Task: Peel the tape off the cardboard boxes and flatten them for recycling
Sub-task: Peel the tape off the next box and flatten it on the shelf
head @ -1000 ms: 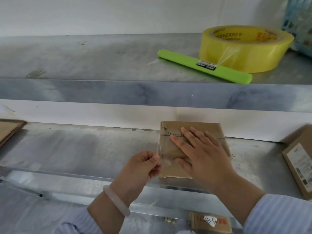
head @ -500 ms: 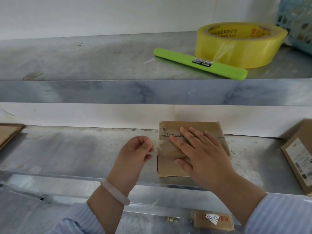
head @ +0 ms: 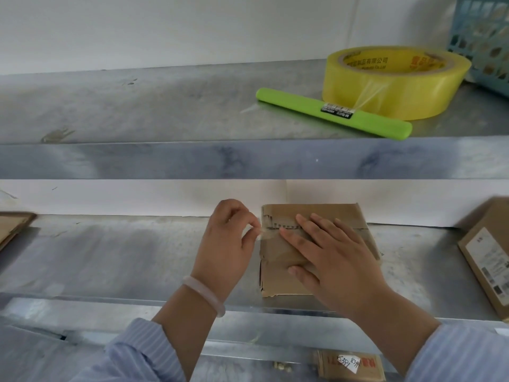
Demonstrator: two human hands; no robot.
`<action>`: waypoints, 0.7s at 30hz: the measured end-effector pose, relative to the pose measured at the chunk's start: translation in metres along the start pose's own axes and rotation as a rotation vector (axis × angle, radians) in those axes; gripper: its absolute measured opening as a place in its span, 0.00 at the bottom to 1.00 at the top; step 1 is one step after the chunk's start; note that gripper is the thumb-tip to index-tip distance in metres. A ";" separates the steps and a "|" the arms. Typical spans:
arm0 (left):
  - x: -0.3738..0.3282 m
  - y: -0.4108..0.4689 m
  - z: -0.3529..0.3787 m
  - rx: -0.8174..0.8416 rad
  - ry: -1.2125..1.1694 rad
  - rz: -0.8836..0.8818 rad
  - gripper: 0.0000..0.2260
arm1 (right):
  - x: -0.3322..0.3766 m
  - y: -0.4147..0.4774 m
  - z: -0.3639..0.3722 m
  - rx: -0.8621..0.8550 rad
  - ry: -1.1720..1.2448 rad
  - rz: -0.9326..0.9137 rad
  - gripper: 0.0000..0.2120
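Through the head camera I saw the cardboard box [head: 316,213] on the lower metal shelf [head: 110,257], close to the back wall. It lay under the right hand [head: 336,257] and just to the right of the left hand [head: 228,244].

The box was small, brown and scuffed, ragged along its near left corner. A band of clear tape [head: 261,234] ran across its top, wrinkled and lifted at the left end.

The right hand lay flat on the box top, fingers straight and spread, pressing down. The left hand was curled beside the box's left edge, with thumb and forefinger pinched together on the loose end of the tape. It wore a pale bracelet [head: 203,296] on its wrist.

On the upper shelf [head: 137,106] I saw a yellow tape roll [head: 396,81] just behind a green stick [head: 325,111], with a blue basket [head: 484,42] at the far right. A second box [head: 487,257] lay at the lower shelf's right edge, well apart. Flat cardboard [head: 13,227] lay at its left edge.
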State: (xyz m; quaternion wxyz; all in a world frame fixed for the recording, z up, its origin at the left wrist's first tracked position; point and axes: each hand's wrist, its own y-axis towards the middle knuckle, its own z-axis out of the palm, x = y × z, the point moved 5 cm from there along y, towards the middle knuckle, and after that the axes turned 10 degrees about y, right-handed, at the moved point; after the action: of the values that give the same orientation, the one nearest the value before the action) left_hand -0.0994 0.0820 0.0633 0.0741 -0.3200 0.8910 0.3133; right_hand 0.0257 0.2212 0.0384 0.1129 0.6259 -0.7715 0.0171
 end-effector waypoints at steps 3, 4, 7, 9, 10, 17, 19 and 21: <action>0.003 0.004 0.003 -0.057 -0.021 -0.074 0.08 | -0.001 -0.001 0.002 -0.025 0.007 -0.007 0.28; 0.003 0.005 0.003 -0.064 -0.004 -0.082 0.09 | -0.001 -0.001 0.002 -0.032 0.008 -0.009 0.28; -0.003 0.004 0.003 -0.072 0.031 0.050 0.10 | -0.001 -0.001 0.004 -0.048 0.012 -0.011 0.27; -0.006 -0.003 0.002 -0.027 0.025 0.169 0.03 | -0.001 -0.001 0.004 -0.062 0.022 -0.012 0.27; -0.005 -0.006 0.001 0.006 0.004 0.197 0.03 | -0.001 -0.002 0.003 -0.073 0.034 -0.014 0.27; 0.025 0.006 0.022 0.214 -0.449 -0.253 0.12 | 0.002 -0.003 -0.003 -0.140 0.137 0.025 0.24; 0.033 0.009 0.033 0.274 -0.542 -0.416 0.14 | 0.002 0.001 -0.009 -0.180 0.203 0.049 0.21; 0.041 0.005 0.048 0.387 -0.760 -0.652 0.16 | -0.001 0.009 -0.013 -0.188 0.262 0.065 0.20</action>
State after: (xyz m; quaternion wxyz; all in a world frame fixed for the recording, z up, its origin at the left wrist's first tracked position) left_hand -0.1384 0.0925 0.0144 0.5427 -0.4247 0.6971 0.1980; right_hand 0.0193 0.2260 0.0523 0.2698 0.5797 -0.7683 0.0298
